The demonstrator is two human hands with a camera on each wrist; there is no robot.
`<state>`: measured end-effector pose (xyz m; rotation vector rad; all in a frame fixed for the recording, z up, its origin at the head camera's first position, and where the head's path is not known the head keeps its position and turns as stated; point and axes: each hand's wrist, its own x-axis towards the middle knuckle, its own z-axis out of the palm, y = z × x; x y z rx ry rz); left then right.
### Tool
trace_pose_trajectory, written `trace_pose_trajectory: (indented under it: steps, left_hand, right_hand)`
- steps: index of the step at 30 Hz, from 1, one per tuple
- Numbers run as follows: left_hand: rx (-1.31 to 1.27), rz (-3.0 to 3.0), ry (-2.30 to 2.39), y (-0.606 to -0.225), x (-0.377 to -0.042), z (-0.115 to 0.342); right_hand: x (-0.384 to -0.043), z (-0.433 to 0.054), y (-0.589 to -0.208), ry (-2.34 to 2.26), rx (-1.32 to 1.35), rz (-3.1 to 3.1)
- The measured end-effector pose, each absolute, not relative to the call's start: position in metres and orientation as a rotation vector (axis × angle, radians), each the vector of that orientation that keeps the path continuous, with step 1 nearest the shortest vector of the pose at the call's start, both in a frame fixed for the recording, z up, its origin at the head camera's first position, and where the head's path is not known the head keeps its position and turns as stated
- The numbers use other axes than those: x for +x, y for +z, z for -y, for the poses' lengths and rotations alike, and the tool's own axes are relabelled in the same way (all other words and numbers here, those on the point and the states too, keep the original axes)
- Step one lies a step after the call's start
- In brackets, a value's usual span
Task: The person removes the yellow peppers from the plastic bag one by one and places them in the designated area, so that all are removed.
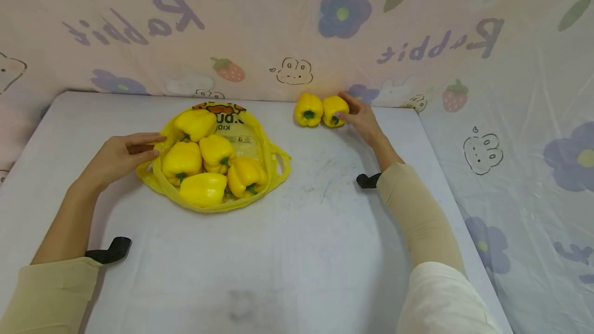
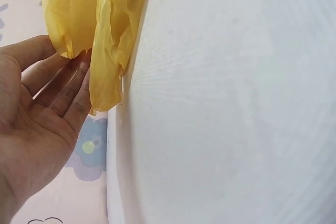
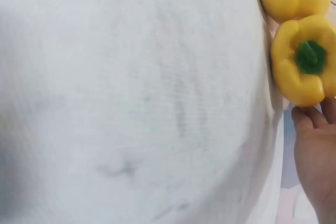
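Several yellow bell peppers (image 1: 182,160) with green stems lie in a yellow plastic bag (image 1: 278,169), its mouth spread wide. At the bag's left edge, my left hand (image 1: 121,160) touches the plastic with extended fingers; in the left wrist view, folds of the bag hide the fingertips. Two more peppers stand side by side near the far edge of the table. My right hand (image 1: 363,120) grips the right-hand pepper (image 3: 302,80) from its right side, thumb in front and fingers behind. The left-hand pepper (image 1: 308,110) stands close beside it, untouched by the hand.
A white cloth covers the table (image 1: 278,251), with faint dark smudges near its middle. Behind the far edge hangs a pink printed curtain (image 1: 260,24) with flowers and rabbits, continuing down the right side. A black strap piece sticks out at each wrist.
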<state>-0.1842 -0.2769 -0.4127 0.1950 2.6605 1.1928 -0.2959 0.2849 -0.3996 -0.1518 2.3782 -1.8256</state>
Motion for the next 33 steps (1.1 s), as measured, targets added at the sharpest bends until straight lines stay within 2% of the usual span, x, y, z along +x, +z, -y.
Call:
trace_pose_trajectory:
  steps: [7, 19, 33]
  left_hand:
    - [0.197, -2.662, 1.21, -0.414, -0.184, 0.277]
    - [0.211, -2.666, 1.173, -0.41, -0.183, 0.279]
    - [0.225, -2.664, 1.208, -0.408, -0.183, 0.277]
  right_hand:
    - [-0.293, -0.283, -0.394, -1.922, -0.175, -2.39]
    - [-0.281, -0.271, -0.378, -2.005, -0.398, -2.399]
    - [-0.254, -0.244, -0.36, -1.865, -0.618, -2.507]
